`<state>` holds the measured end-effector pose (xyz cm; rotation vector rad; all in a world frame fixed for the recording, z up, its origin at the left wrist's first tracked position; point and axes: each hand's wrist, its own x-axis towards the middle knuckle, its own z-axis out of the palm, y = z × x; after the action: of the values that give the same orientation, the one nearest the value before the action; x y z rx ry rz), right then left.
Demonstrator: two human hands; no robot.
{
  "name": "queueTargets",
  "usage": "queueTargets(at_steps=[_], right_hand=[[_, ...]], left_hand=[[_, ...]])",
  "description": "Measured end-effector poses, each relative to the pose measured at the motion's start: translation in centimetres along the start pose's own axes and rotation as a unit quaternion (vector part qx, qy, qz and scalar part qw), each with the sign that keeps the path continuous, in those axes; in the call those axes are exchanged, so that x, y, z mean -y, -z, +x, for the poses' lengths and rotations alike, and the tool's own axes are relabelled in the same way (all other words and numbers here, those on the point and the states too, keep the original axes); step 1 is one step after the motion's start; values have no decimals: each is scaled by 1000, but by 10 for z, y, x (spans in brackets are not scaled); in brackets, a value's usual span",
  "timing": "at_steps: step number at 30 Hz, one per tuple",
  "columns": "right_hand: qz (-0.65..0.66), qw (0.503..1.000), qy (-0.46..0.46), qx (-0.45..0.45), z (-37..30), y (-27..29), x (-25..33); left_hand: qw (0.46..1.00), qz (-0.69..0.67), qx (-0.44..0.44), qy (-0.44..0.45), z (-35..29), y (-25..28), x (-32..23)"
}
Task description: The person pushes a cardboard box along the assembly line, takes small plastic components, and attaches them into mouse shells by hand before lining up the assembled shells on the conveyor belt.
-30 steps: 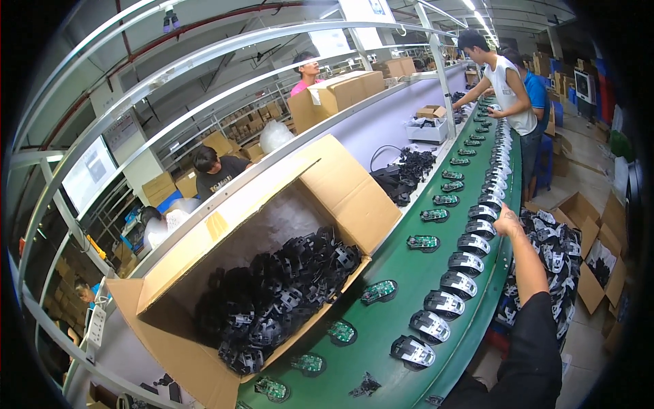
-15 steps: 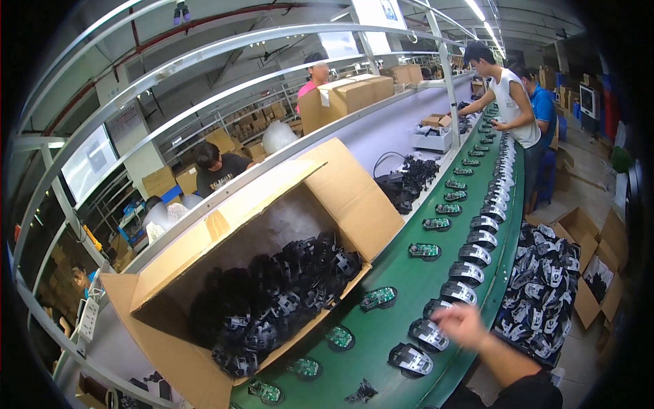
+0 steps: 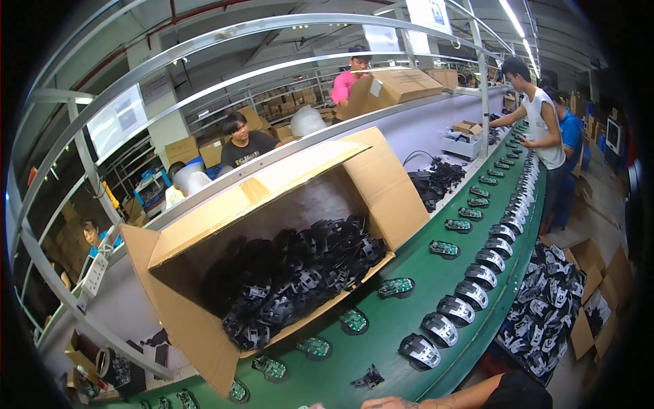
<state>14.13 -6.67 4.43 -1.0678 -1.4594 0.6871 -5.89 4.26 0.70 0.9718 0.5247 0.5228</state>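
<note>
My right hand (image 3: 390,403) is at the lower edge, its forearm coming in from the lower right. The frame cuts off its fingers, so any hold is hidden. Only a sliver that looks like my left hand (image 3: 315,407) shows beside it. Just beyond them, a small black plastic part (image 3: 368,377) lies on the green conveyor belt (image 3: 334,385). To its right starts a curved row of grey-and-black computer mouse shells, the nearest mouse shell (image 3: 419,351) being apart from my hand. Green mouse circuit boards, such as this circuit board (image 3: 315,347), form another row further left.
A tilted open cardboard box (image 3: 385,177) full of black plastic parts overhangs the belt's left side. Right of the belt, a bin holds piled mouse shells (image 3: 545,300) beside an open carton (image 3: 591,307). A co-worker in white (image 3: 541,123) stands further along; others are behind the partition.
My right hand has left the near mouse shells and drawn back to the lower edge. The whole view has shifted, so things sit further right. A person in black behind the partition has raised their head.
</note>
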Motion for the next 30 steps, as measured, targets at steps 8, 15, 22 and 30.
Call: queueTargets(at_steps=[8, 15, 22, 30], right_hand=[[42, 996, -67, -39, 28, -21, 9], [-125, 985, 99, -57, 47, -25, 6], [-101, 995, 5, -22, 41, -22, -15], [-104, 990, -26, 89, 49, -14, -20]], left_hand=[[989, 79, -113, -45, 3, -17, -22], [973, 65, -200, -90, 0, -22, -13], [970, 57, -215, -94, 0, -25, -16], [952, 178, -193, -156, 6, -26, -16]])
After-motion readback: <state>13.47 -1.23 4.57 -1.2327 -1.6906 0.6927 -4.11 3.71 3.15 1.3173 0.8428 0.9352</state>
